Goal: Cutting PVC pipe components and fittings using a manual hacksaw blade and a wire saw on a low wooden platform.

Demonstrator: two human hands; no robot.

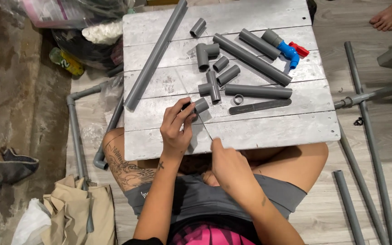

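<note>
My left hand [177,127] grips a short grey pipe piece [200,105] at the near middle of a whitewashed wooden board table [268,131]. My right hand [225,162] sits at the table's near edge and pinches a thin dark blade-like strip [206,132] that runs up toward the pipe piece. Just beyond lie a grey tee fitting [213,87], a small grey ring [238,99] and a flat dark file-like bar [259,106].
Across the table lie a long grey pipe [156,53], several shorter pipes, an elbow fitting [205,53] and a blue valve with a red handle [290,51]. More pipes lie on the floor at right [368,136] and left [75,136]. Another person's foot [389,18] is at top right.
</note>
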